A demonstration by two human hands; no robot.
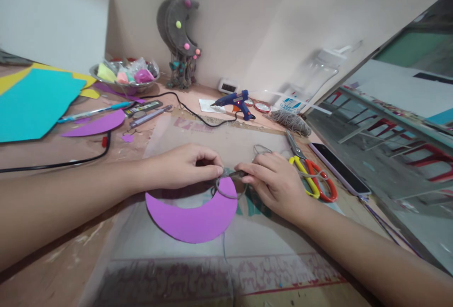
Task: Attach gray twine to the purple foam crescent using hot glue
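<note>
A purple paper crescent (193, 219) lies on a clear plastic sheet (148, 245) in front of me. My left hand (184, 165) is closed, its fingertips pinching grey twine (226, 189) at the crescent's upper right tip. My right hand (274, 182) is closed too and pinches the same twine from the other side. The two hands almost touch. A loop of the twine curves over the tip of the crescent and a strand trails down across the sheet.
Yellow and red scissors (313, 179) and a phone (339, 167) lie to the right. A blue glue gun (235, 101) with a black cord stands behind. A twine bundle (292, 122), a metal bowl (123, 78), teal paper (33, 104) and pens sit further back.
</note>
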